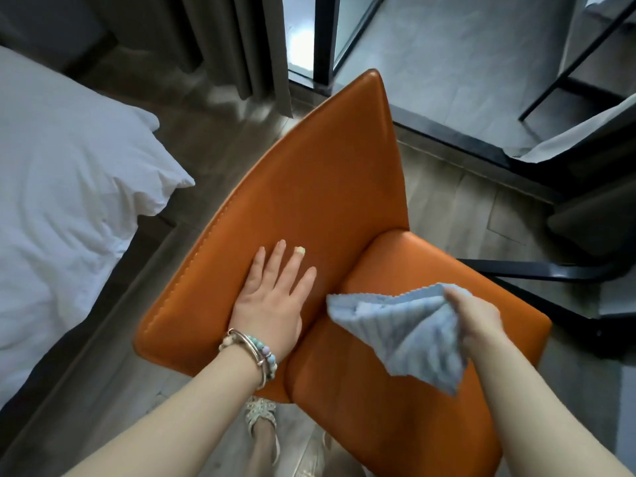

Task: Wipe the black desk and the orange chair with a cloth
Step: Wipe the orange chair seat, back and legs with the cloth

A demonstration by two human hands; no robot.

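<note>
Orange leather chair point(309, 187) is the stage in hand: the left hand point(272, 297) lies flat with straight fingers on its backrest, the right hand point(478, 321) pinches the blue cloth point(406, 335) above the seat, wiping apparently unfinished, the black desk unseen.
</note>
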